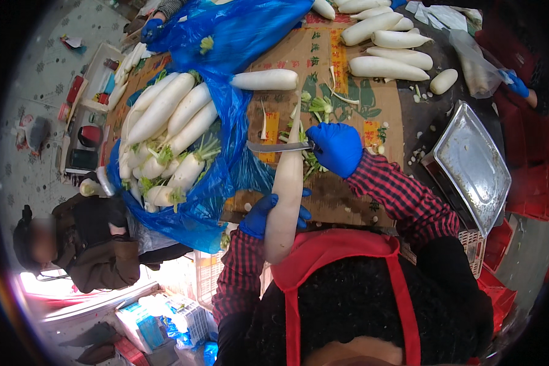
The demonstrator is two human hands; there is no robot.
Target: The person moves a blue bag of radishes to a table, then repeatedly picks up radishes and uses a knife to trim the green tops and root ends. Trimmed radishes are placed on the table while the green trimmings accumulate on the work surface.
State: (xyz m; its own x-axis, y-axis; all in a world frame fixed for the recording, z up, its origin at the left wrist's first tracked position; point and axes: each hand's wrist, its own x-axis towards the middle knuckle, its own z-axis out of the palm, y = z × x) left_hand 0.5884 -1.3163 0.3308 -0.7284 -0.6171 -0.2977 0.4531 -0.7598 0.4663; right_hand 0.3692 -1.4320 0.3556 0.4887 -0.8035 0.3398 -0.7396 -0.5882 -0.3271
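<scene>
In a blue glove, my left hand (261,215) grips a long white daikon radish (284,196) from beneath, near its thick end. Its thin tapering root points away from me over the cardboard. My right hand (336,148), also gloved in blue, is closed around a knife's handle. The knife blade (279,147) lies across the radish near its narrow part; whether it cuts in cannot be told. Cut leaf stubs (320,106) and trimmed root ends (345,98) lie beyond my right hand. At left, a blue plastic bag (238,123) holds several daikons (162,110) with green tops.
Several trimmed daikons (389,67) rest on the cardboard sheet (379,119) at the far right. A metal tray (473,160) stands right of my arm. One person (96,242) is at left; other gloved hands (517,83) appear at the far edges. Red crates (530,178) stand at right.
</scene>
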